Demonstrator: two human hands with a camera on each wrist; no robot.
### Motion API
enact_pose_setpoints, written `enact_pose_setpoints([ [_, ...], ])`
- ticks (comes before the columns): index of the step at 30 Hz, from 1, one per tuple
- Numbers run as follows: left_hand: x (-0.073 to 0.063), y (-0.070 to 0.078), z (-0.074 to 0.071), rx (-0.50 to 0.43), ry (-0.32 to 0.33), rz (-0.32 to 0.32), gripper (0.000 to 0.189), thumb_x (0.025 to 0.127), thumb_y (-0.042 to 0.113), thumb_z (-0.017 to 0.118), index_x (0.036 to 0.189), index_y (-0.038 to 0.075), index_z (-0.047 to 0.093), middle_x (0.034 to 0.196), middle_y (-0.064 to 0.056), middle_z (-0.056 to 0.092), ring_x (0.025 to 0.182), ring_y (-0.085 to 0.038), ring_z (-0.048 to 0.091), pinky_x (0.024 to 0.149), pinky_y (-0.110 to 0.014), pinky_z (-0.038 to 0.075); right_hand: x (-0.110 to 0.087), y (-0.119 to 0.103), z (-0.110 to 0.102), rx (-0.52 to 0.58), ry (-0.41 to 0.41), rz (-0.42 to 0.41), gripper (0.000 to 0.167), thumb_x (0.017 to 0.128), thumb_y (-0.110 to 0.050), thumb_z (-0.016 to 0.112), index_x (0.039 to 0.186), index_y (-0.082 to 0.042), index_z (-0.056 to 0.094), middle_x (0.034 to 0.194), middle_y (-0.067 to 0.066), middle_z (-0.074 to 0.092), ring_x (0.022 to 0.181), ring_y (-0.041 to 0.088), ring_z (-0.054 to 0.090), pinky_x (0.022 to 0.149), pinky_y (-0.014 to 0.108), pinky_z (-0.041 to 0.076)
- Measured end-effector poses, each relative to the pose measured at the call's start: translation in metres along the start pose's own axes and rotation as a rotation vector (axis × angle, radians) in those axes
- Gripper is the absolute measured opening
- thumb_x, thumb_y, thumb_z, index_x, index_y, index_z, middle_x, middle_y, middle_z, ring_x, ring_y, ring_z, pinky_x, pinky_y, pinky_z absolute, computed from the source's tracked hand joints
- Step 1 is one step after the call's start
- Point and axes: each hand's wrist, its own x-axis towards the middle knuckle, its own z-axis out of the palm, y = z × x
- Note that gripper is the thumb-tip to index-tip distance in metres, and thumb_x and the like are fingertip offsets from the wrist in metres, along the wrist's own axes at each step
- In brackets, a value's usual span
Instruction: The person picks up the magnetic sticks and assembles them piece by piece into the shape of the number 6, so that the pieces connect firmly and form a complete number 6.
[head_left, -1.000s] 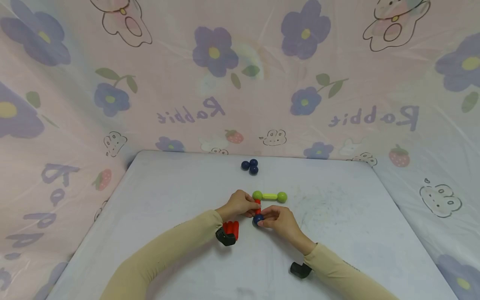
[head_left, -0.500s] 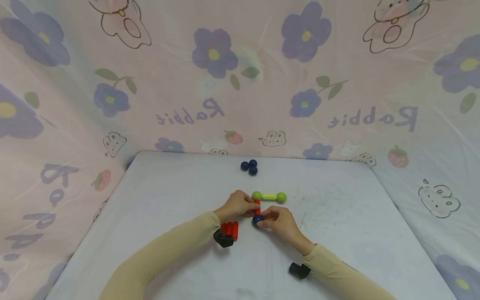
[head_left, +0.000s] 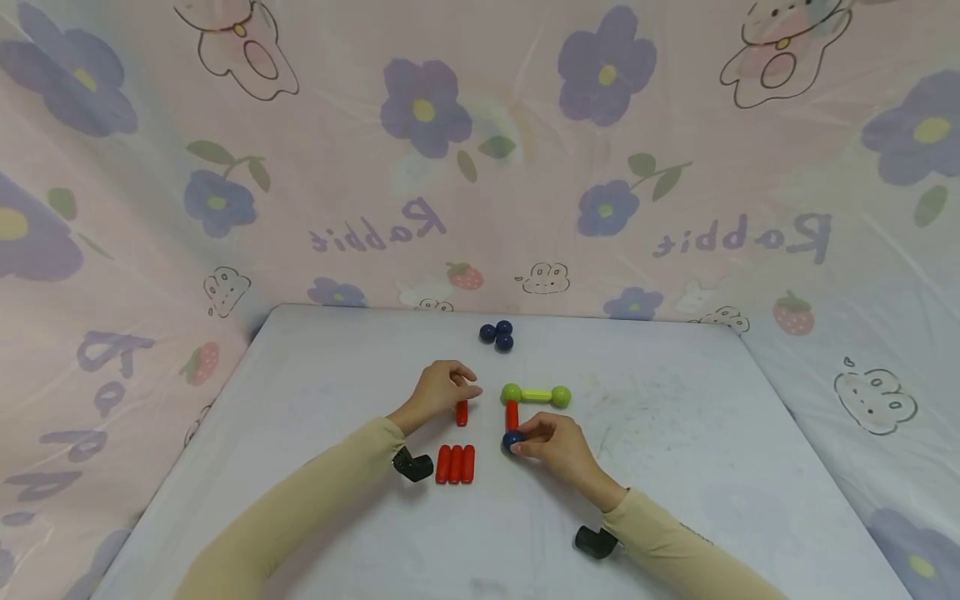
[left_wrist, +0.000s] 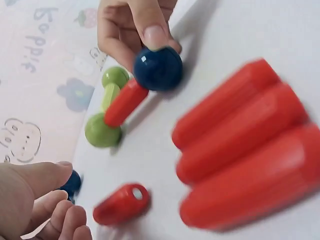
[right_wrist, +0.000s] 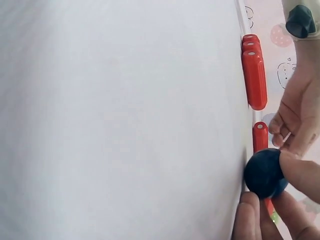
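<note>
My right hand pinches a dark blue ball between thumb and fingers. That ball meets one end of a red stick, whose other end meets a green ball. From there a yellow-green stick runs right to a second green ball. My left hand is over the table left of this chain, holding nothing, its fingers loosely bent. Close by lies a loose red stick, apart from the fingers in the left wrist view; in the head view the hand partly covers it.
Three red sticks lie side by side in front of the left hand. Three dark blue balls sit together near the back edge of the white table. A patterned curtain hangs behind and at the sides.
My left hand has let go of the red stick in the chain and moved left, near a loose red stick. The right hand stays on the blue ball.
</note>
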Motion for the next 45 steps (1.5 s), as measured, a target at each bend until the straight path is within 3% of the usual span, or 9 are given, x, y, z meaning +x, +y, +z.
enact_pose_setpoints([
  [5,-0.002,-0.02,-0.005,-0.008,0.029,-0.033,0.033,0.083,0.023,0.08,0.109,0.007,0.069,0.088,-0.008,0.066,0.069,-0.013,0.059,0.059,-0.022,0.05,0.0,0.0,0.0,-0.015,0.007,0.014,0.029,0.076,-0.013,0.085,0.099,-0.003,0.072,0.097,0.015,0.077,0.078,0.008,0.071,0.068,0.019,0.055],
  [10,-0.005,-0.03,-0.005,0.016,0.02,-0.017,0.035,0.082,0.025,0.08,0.109,0.007,0.069,0.09,-0.007,0.067,0.078,-0.015,0.059,0.067,-0.024,0.047,-0.003,-0.004,0.0,-0.007,0.0,0.017,0.028,0.078,-0.011,0.083,0.101,-0.001,0.072,0.098,0.017,0.076,0.079,0.008,0.07,0.068,0.017,0.053],
  [15,-0.009,-0.032,-0.004,0.045,0.002,-0.007,0.034,0.082,0.027,0.081,0.108,0.008,0.069,0.091,-0.005,0.068,0.081,-0.015,0.06,0.072,-0.025,0.048,-0.007,-0.016,-0.002,-0.002,-0.02,0.01,0.025,0.08,-0.006,0.08,0.101,0.004,0.07,0.099,0.022,0.075,0.08,0.011,0.071,0.069,0.02,0.053],
  [26,-0.011,-0.037,0.001,0.053,0.006,0.044,0.022,0.082,0.023,0.081,0.097,0.008,0.073,0.083,-0.001,0.065,0.074,-0.011,0.055,0.068,-0.022,0.045,-0.003,-0.004,-0.004,0.002,-0.037,0.021,0.024,0.082,-0.014,0.08,0.102,-0.001,0.072,0.099,0.016,0.076,0.082,0.009,0.068,0.07,0.021,0.053],
  [35,-0.012,-0.038,0.003,0.081,0.031,0.098,0.022,0.083,0.023,0.08,0.098,0.009,0.072,0.083,-0.001,0.066,0.074,-0.011,0.055,0.068,-0.021,0.046,0.001,0.002,-0.004,-0.024,-0.022,0.032,0.021,0.081,-0.017,0.081,0.098,-0.007,0.074,0.096,0.009,0.077,0.081,0.009,0.067,0.069,0.021,0.052],
  [45,-0.02,-0.034,0.004,0.048,0.045,0.107,0.023,0.083,0.024,0.08,0.103,0.015,0.072,0.088,-0.003,0.072,0.074,-0.011,0.06,0.068,-0.023,0.048,0.001,0.002,-0.004,-0.022,-0.046,0.021,0.022,0.082,-0.018,0.081,0.1,-0.007,0.074,0.096,0.009,0.077,0.08,0.01,0.066,0.067,0.022,0.051],
])
